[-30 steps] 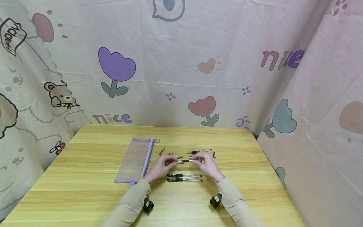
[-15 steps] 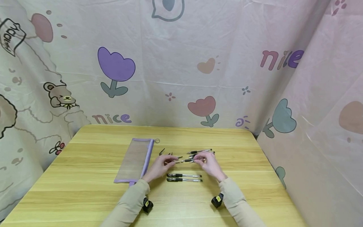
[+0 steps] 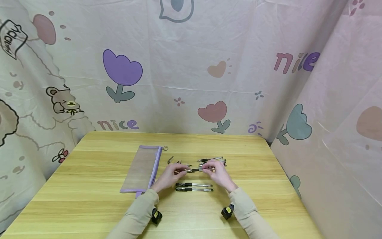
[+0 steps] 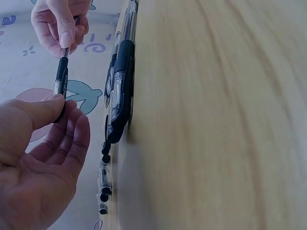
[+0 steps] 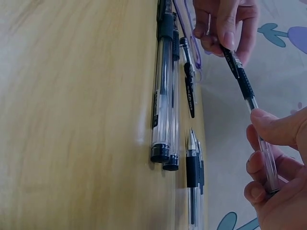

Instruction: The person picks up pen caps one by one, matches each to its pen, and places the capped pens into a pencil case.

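Raised over the table, a clear gel pen (image 5: 245, 88) with a black grip spans both hands. My left hand (image 3: 169, 175) pinches its black cap (image 5: 231, 61) between thumb and fingers. My right hand (image 3: 219, 173) holds the clear barrel, fingers curled round it. In the right wrist view the cap sits over the tip end, against the grip. Two capped pens (image 3: 194, 189) lie side by side in front of the hands. Behind the right hand lie several uncapped pens (image 3: 210, 159), partly covered by it. Small black caps (image 3: 170, 160) are scattered behind the left hand.
A mesh zip pouch (image 3: 138, 171) with purple edging lies flat, left of the hands. Its metal ring (image 3: 165, 148) sticks out at the far corner. Patterned curtains (image 3: 179, 83) stand along the back and both sides of the wooden table (image 3: 89, 199).
My right hand shifted slightly right with the pen by half a second ago, then came back left toward the cap. My left hand has hardly moved.
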Demonstrator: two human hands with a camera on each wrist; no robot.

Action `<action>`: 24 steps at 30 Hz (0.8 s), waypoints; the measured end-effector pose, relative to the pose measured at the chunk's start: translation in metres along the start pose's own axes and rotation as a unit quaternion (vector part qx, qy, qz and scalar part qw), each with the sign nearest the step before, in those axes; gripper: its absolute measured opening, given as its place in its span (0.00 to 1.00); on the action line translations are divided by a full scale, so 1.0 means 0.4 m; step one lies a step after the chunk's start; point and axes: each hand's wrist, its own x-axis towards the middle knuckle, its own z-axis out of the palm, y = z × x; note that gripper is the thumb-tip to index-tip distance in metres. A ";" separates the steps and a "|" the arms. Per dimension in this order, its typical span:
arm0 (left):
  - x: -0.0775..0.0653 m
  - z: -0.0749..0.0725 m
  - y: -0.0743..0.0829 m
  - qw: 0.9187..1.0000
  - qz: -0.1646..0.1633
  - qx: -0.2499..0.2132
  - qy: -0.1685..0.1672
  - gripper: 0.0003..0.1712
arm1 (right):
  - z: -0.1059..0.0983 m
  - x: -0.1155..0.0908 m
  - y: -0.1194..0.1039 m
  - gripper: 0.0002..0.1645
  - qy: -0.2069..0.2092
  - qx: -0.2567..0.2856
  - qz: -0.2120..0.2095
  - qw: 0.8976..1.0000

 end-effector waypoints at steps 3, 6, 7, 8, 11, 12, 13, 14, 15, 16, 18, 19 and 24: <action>0.000 0.000 0.000 1.000 0.002 0.002 -0.003 0.12 | 0.000 -0.001 -0.002 0.07 0.001 0.000 -0.003 1.000; -0.001 0.000 0.000 1.000 0.004 0.003 -0.007 0.13 | -0.002 -0.002 -0.002 0.08 -0.008 0.002 -0.003 1.000; -0.002 -0.001 -0.001 1.000 0.004 0.002 -0.008 0.13 | -0.003 -0.003 -0.001 0.09 -0.012 0.005 -0.004 1.000; -0.003 -0.002 -0.002 1.000 0.003 0.001 -0.008 0.14 | -0.005 -0.003 0.000 0.10 -0.015 0.011 -0.005 1.000; -0.006 -0.004 -0.005 1.000 -0.008 -0.007 -0.007 0.14 | -0.009 -0.005 0.003 0.12 -0.022 0.039 -0.007 0.999; -0.007 -0.005 -0.006 1.000 -0.014 -0.012 -0.007 0.14 | -0.011 -0.006 0.005 0.13 -0.023 0.048 -0.008 0.999; -0.008 -0.006 -0.007 1.000 -0.018 -0.017 -0.006 0.14 | -0.012 -0.006 0.008 0.13 -0.023 0.054 -0.008 0.998; -0.009 -0.007 -0.008 0.999 -0.023 -0.023 -0.007 0.14 | -0.012 -0.006 0.010 0.13 -0.022 0.059 -0.009 0.998; -0.009 -0.008 -0.009 0.999 -0.024 -0.028 -0.006 0.14 | -0.011 -0.007 0.013 0.13 -0.020 0.061 -0.011 0.998; -0.009 -0.009 -0.010 0.999 -0.025 -0.035 -0.006 0.14 | -0.010 -0.007 0.015 0.12 -0.017 0.063 -0.012 0.998; -0.009 -0.010 -0.010 0.999 -0.023 -0.043 -0.004 0.14 | -0.007 -0.006 0.019 0.10 -0.010 0.062 -0.013 0.998; -0.009 -0.010 -0.010 0.999 -0.022 -0.045 -0.003 0.14 | -0.004 -0.005 0.020 0.09 -0.006 0.061 -0.014 0.998; -0.010 -0.013 -0.005 0.999 -0.018 -0.039 0.004 0.13 | 0.009 -0.003 0.017 0.09 0.012 0.060 -0.017 0.998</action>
